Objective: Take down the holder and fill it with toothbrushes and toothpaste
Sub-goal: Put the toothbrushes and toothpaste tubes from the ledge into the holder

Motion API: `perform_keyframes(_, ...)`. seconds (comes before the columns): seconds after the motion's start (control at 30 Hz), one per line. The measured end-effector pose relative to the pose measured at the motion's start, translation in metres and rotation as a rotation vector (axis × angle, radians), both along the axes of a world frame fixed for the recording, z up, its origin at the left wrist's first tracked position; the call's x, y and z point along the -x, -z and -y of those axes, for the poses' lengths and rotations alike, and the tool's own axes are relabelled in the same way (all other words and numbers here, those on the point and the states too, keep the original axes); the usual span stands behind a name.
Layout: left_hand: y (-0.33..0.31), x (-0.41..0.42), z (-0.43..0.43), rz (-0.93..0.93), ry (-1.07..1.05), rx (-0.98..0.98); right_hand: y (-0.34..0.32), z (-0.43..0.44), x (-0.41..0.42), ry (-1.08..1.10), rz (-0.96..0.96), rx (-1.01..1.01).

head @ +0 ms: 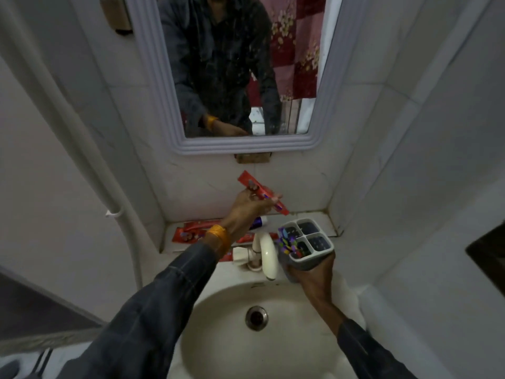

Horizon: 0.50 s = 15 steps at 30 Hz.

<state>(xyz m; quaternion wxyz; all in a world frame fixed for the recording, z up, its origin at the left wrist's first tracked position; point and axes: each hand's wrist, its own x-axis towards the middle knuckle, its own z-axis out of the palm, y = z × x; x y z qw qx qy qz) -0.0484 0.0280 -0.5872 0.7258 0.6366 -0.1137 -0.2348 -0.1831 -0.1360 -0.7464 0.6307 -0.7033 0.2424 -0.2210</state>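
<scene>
My right hand grips a grey holder from below, over the sink's right side. The holder has four compartments with white rims; several toothbrushes with purple and colourful handles stand in its near-left one. My left hand holds a red toothpaste tube slanted in the air, up and to the left of the holder. More red tubes lie on the ledge behind the sink, and a white-capped tube lies just under my left wrist.
A cream tap rises between my two arms over the white sink. A mirror hangs on the tiled wall above. White walls close in on both sides, with a pipe at the left.
</scene>
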Motion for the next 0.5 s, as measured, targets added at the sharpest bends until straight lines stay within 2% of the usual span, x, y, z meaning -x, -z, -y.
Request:
perform_keyframes(0.23,0.025,-0.009,0.036,0.377,0.003,-0.542,-0.003,-0.001,0.002,0.025,-0.007,-0.003)
perform_keyframes(0.4,0.032,-0.011,0.047,0.642,0.062,-0.72,-0.003,0.0,0.002,0.013,-0.008,-0.016)
perform_keyframes(0.5,0.034,-0.015,0.046,0.691,0.121,-0.819,-0.004,-0.001,0.004,0.0,-0.003,-0.015)
